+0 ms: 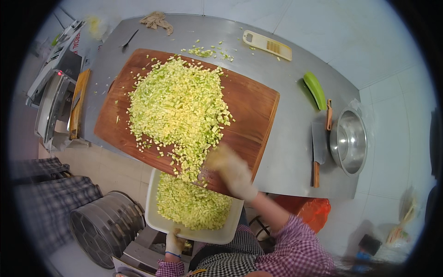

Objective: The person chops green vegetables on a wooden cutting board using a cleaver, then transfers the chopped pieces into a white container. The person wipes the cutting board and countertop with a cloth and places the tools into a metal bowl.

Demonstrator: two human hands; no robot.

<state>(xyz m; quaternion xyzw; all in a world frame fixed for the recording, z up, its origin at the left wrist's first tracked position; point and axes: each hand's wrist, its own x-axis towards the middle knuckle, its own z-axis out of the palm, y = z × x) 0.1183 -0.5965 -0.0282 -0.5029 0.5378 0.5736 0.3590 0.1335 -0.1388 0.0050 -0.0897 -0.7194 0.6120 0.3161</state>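
Observation:
A large heap of diced pale-green vegetable (176, 104), probably squash, covers much of the wooden cutting board (252, 114). My right hand (233, 169), in a stained knit glove, is on the board's near side beside the trailing edge of the heap. It is motion-blurred, and whether it grips anything is unclear. Below the board's near edge, my gloved left hand (174, 242) grips the near rim of a white plastic tub (150, 211). More diced vegetable (193, 204) fills much of the tub, and some pieces spill over the board edge above it.
On the steel table (287, 138) lie a cleaver (317, 145), a peeler (329, 114), a whole green squash (315, 90), a steel bowl (349, 142), a grater (268, 45) and a cloth (156, 22). A wooden slicer (79, 104) leans at left. Metal cylinder (107, 225) stands lower left.

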